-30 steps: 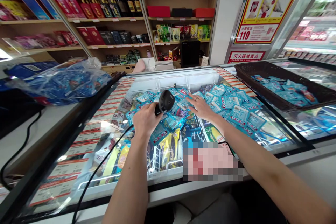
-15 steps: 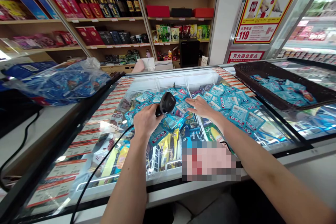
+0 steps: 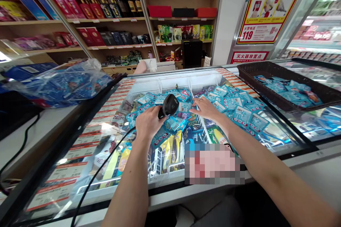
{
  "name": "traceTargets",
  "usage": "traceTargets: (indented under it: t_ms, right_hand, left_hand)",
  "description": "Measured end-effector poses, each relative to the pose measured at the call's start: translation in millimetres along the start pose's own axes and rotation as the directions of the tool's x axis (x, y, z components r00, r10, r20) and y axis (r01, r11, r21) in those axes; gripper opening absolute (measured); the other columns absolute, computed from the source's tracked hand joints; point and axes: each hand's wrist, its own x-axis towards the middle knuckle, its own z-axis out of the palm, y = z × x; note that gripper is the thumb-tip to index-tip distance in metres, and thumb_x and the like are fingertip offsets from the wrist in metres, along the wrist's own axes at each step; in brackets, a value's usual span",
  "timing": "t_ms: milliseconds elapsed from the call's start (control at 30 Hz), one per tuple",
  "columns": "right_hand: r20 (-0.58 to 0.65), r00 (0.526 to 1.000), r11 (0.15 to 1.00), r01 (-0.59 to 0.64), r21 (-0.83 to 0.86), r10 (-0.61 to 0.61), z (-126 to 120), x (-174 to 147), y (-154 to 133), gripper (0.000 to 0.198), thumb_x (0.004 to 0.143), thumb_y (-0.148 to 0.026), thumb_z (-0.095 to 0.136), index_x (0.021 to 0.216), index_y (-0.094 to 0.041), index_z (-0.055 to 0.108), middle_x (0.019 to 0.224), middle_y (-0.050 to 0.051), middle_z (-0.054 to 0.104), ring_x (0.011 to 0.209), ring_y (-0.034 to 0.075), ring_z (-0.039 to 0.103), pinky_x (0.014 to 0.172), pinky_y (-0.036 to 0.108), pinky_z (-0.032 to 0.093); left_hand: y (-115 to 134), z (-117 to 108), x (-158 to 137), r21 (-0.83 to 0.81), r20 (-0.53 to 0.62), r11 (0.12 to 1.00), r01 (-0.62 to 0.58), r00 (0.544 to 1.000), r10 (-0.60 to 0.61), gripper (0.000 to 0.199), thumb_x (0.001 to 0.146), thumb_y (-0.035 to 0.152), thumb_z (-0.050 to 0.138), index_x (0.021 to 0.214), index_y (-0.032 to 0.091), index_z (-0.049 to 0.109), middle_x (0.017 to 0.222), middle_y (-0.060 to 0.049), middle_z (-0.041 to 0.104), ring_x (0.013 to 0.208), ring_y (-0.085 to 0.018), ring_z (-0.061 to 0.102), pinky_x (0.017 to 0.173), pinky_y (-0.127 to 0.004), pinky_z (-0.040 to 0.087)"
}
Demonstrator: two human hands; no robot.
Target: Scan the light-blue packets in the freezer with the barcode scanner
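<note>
My left hand [image 3: 149, 120] is closed around the handle of a black barcode scanner [image 3: 170, 105]. The scanner's head points over blue packets [image 3: 174, 123] strewn across the glass top of a chest freezer. A dark cable runs from the scanner down to the lower left. My right hand [image 3: 204, 108] is at the right edge of the middle packets, fingers apart and nothing in their grip. Just left of its fingertips lies a blue packet [image 3: 184, 107] with a pale label. More blue packets [image 3: 241, 113] lie spread to the right of that hand.
A brown basket [image 3: 247, 74] with several blue packets stands at the right. At the left lies a clear plastic bag of blue packs [image 3: 69, 85]. A blurred-out object [image 3: 213, 165] sits at the freezer's front edge. Stocked shelves [image 3: 106, 21] stand behind.
My right hand has drawn back slightly to the right, with its fingertips off the packet they were over. The left hand with the scanner has barely moved.
</note>
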Motion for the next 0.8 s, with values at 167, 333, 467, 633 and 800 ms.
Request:
traceTargets:
  t_ms: [167,333,467,633,800]
  right_hand:
    - [-0.002,1.000,0.998,-0.021,0.058,0.021,-4.4,-1.8,-0.5,0.053,0.081,-0.057,0.056,0.121,-0.023,0.053,0.107,0.008,0.063,0.105,0.027,0.052,0.087,0.040,0.043]
    - [-0.042,0.994,0.988,-0.100,0.119,0.105,-2.3,-0.6,2.3,0.068,0.073,-0.054,0.067,0.129,-0.020,0.050,0.113,0.011,0.057,0.107,0.028,0.051,0.091,0.041,0.041]
    - [-0.135,0.965,0.936,-0.178,0.305,0.227,-1.2,0.7,9.3,0.049,0.073,-0.043,0.068,0.115,-0.020,0.058,0.111,0.009,0.059,0.105,0.026,0.054,0.091,0.040,0.041]
    - [-0.222,0.909,0.807,-0.174,0.564,0.352,-2.6,1.7,20.1,0.035,0.077,-0.038,0.061,0.106,-0.020,0.057,0.104,0.006,0.064,0.096,0.023,0.058,0.087,0.039,0.043]
    - [-0.271,0.871,0.702,-0.112,0.703,0.410,-1.5,1.1,24.2,0.036,0.072,-0.041,0.066,0.099,-0.019,0.059,0.098,0.006,0.065,0.092,0.023,0.060,0.084,0.038,0.046]
  left_hand:
    - [1.5,-2.1,0.3,0.001,0.024,1.000,0.007,1.000,-0.007,0.036,0.081,0.049,0.051,0.107,0.026,0.061,0.099,-0.005,0.067,0.089,-0.024,0.063,0.059,-0.029,0.038]
    - [2.2,-1.6,0.1,-0.002,0.017,1.000,0.005,1.000,-0.005,0.036,0.081,0.048,0.052,0.107,0.025,0.061,0.100,-0.006,0.068,0.092,-0.024,0.063,0.061,-0.029,0.039]
    - [1.6,0.4,0.2,-0.008,-0.006,1.000,-0.015,1.000,0.015,0.034,0.081,0.046,0.052,0.107,0.025,0.061,0.101,-0.005,0.068,0.093,-0.024,0.063,0.063,-0.029,0.040]
    - [0.6,3.9,0.6,-0.001,-0.005,0.997,-0.081,0.997,0.081,0.031,0.081,0.039,0.053,0.108,0.026,0.060,0.105,-0.003,0.068,0.095,-0.023,0.062,0.062,-0.030,0.040]
    - [2.3,6.0,0.4,0.001,-0.008,0.986,-0.164,0.986,0.164,0.032,0.079,0.037,0.054,0.108,0.025,0.060,0.102,-0.003,0.068,0.091,-0.023,0.063,0.061,-0.030,0.040]
